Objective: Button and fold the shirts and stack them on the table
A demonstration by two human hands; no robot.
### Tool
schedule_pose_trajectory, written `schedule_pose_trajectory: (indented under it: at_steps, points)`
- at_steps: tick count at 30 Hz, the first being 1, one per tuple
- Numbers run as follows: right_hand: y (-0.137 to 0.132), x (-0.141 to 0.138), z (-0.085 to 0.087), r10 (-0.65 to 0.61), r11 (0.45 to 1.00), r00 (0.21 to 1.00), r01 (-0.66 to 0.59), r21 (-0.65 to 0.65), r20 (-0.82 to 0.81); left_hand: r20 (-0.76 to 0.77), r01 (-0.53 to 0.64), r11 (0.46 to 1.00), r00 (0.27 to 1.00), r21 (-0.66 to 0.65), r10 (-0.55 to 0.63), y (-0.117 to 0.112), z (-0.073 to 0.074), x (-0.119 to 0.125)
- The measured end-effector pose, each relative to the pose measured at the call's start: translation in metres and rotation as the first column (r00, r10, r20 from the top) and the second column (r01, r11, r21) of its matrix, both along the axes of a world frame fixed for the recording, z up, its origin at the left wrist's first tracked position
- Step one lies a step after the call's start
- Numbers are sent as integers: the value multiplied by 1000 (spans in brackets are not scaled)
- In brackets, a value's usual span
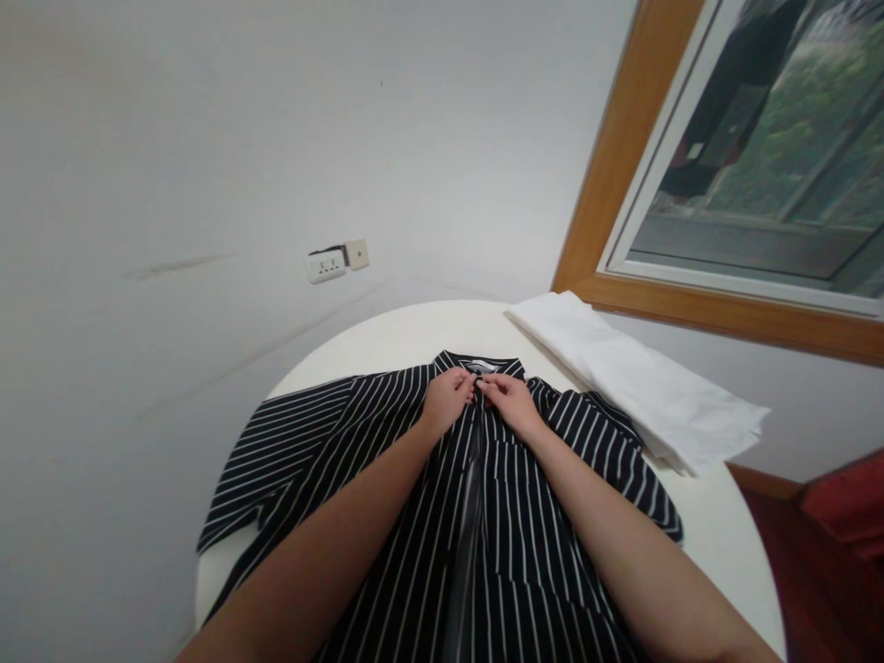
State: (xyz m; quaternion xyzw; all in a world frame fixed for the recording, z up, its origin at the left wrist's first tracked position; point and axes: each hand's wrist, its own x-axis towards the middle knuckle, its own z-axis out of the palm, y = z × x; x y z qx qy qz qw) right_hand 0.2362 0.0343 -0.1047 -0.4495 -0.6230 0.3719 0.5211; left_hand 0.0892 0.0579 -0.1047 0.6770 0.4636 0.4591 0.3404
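Note:
A black shirt with thin white stripes [331, 442] lies spread face up on a round white table [387, 336], its collar pointing away from me. My left hand [447, 398] and my right hand [507, 401] meet just below the collar. Both pinch the shirt's front edges together at the top of the placket, fingertips almost touching. Both forearms lie over the shirt's body. What sits between the fingertips is too small to make out.
A folded white cloth [642, 378] lies on the table's right side, overhanging its edge. A white wall with a socket [324, 265] stands behind the table. A wood-framed window [725, 308] is at the upper right, a red-brown floor [829, 571] at the lower right.

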Motion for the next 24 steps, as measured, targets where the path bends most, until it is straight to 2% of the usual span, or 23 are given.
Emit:
schedule_pose_trajectory:
  at_steps: [4, 8, 11, 17, 21, 24]
  points:
    - [2, -3, -4, 5, 995, 988, -21, -97, -155, -123, -20, 991, 992, 134, 36, -1, 2, -3]
    - [3, -3, -4, 5, 991, 973, -36, -129, -233, -127, 50, 986, 991, 161, -30, -1, 3, -4]
    - [1, -3, -1, -26, 994, 977, 3, -106, -210, -104, 90, 982, 992, 168, -73, -1, 4, -4]
    - [-1, -4, 0, -131, 990, 984, 123, -71, -118, -235, -4, 986, 971, 169, 44, -3, 8, -2]
    - [-3, -5, 1, -166, 986, 986, 166, -9, -6, -226, -13, 989, 973, 146, 46, -3, 6, -1]
    - [-3, -4, 0, -159, 987, 987, 159, 4, 16, -217, -24, 987, 974, 156, 58, -2, 4, -1]
